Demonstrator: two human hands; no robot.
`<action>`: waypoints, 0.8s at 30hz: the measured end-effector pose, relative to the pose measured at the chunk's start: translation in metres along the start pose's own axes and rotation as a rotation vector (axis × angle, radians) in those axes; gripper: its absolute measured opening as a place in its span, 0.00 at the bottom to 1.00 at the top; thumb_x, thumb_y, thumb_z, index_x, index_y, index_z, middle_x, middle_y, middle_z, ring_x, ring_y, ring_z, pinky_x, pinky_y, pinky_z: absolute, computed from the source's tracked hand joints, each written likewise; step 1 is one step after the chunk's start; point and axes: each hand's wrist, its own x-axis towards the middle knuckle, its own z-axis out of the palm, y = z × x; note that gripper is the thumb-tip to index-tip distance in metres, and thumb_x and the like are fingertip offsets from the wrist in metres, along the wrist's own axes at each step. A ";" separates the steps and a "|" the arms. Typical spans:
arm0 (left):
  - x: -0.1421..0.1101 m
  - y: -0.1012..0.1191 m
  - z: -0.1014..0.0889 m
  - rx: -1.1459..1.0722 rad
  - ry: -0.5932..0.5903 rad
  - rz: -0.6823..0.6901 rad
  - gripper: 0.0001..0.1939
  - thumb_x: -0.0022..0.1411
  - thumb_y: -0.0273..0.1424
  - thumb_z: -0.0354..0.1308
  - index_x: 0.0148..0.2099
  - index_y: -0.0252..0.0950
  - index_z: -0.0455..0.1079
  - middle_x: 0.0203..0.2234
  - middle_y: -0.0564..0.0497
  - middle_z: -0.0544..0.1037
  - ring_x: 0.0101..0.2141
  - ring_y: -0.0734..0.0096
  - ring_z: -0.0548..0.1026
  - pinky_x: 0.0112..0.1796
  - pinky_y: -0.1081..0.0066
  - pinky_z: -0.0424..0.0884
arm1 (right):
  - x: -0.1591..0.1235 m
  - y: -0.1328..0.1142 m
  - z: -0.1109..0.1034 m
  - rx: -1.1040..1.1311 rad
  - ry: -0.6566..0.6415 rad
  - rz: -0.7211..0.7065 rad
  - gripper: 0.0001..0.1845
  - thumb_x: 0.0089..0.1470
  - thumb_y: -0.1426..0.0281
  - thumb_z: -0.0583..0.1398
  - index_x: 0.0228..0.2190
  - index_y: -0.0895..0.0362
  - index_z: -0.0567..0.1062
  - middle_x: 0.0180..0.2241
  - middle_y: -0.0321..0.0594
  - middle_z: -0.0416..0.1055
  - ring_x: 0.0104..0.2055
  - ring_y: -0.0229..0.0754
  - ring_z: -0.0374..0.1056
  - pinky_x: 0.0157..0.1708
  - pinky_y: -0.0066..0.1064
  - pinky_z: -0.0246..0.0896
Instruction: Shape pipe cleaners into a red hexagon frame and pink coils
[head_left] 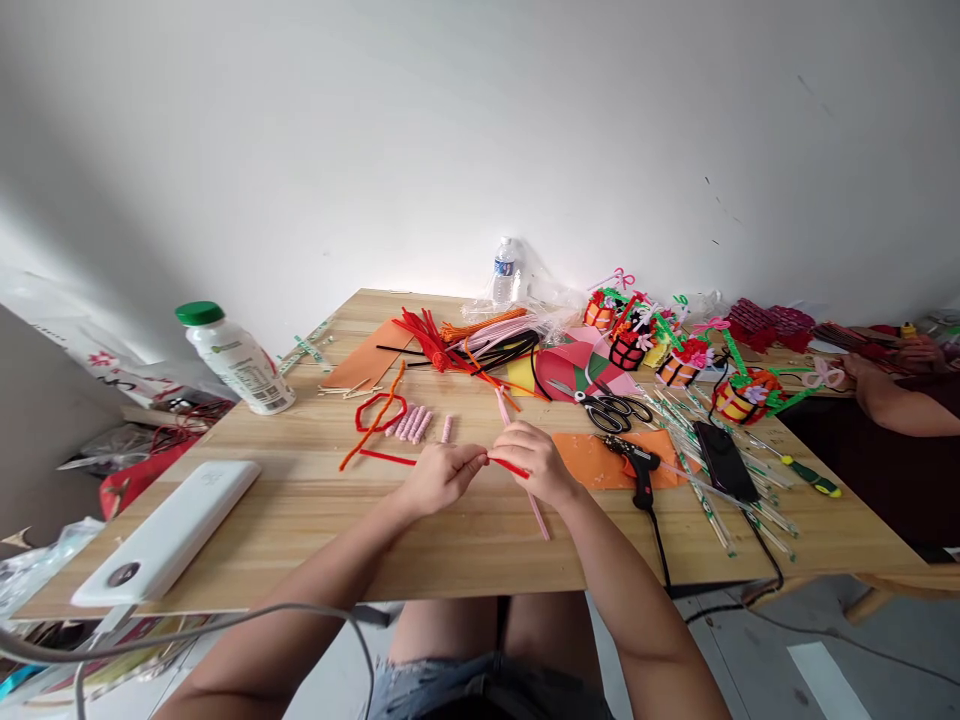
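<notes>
Above the near part of the table, my left hand (444,476) and my right hand (534,462) meet, fingertips pinched close together. Both grip a red pipe cleaner (390,458); one straight length sticks out left of my left hand and a short end shows below my right fingers. A pink pipe cleaner (538,518) passes under or behind my right hand; whether the hand touches it I cannot tell. Left of the hands lie a red pipe-cleaner ring (361,421), an orange pipe cleaner (381,425) across it, and several pink coils (415,424).
Pipe-cleaner bundles (491,335) lie at the back. Rightward are scissors (611,408), a glue gun (637,465), a phone (724,460), a screwdriver (810,475) and decorated baskets (679,365). A power bank (169,535) and white bottle (236,360) stand left. Another person's arm (892,405) is far right.
</notes>
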 end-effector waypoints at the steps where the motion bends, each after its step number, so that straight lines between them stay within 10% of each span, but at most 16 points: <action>1: 0.000 -0.001 0.000 -0.016 0.015 -0.004 0.14 0.66 0.33 0.46 0.35 0.34 0.71 0.17 0.53 0.72 0.19 0.76 0.70 0.22 0.78 0.61 | 0.000 0.000 0.000 -0.072 0.027 -0.008 0.10 0.58 0.72 0.55 0.32 0.53 0.78 0.31 0.43 0.73 0.39 0.44 0.66 0.42 0.38 0.62; 4: 0.000 -0.004 0.003 0.019 0.170 0.069 0.12 0.65 0.30 0.47 0.39 0.34 0.72 0.22 0.50 0.75 0.23 0.74 0.72 0.25 0.76 0.65 | -0.002 0.002 0.004 -0.055 0.135 0.157 0.08 0.55 0.67 0.59 0.30 0.54 0.78 0.29 0.43 0.72 0.36 0.44 0.65 0.39 0.38 0.62; 11: -0.001 -0.002 0.005 0.282 0.360 0.324 0.14 0.61 0.23 0.50 0.48 0.35 0.69 0.31 0.46 0.78 0.28 0.71 0.74 0.29 0.72 0.70 | -0.002 0.006 0.013 0.829 -0.017 0.815 0.22 0.51 0.53 0.59 0.29 0.60 0.78 0.27 0.42 0.73 0.28 0.39 0.67 0.26 0.30 0.66; 18: -0.004 0.000 0.007 0.333 0.360 0.308 0.12 0.61 0.25 0.51 0.46 0.34 0.70 0.28 0.47 0.77 0.26 0.72 0.74 0.27 0.73 0.68 | 0.002 0.000 0.014 1.103 0.023 0.859 0.21 0.37 0.61 0.70 0.33 0.59 0.75 0.29 0.39 0.72 0.29 0.39 0.69 0.24 0.27 0.65; 24: -0.003 0.006 0.005 0.050 0.234 0.059 0.12 0.63 0.30 0.49 0.36 0.33 0.73 0.20 0.50 0.74 0.20 0.75 0.70 0.24 0.76 0.64 | -0.002 -0.002 0.011 0.396 0.098 0.336 0.10 0.53 0.62 0.61 0.27 0.56 0.75 0.30 0.43 0.72 0.31 0.41 0.68 0.34 0.36 0.66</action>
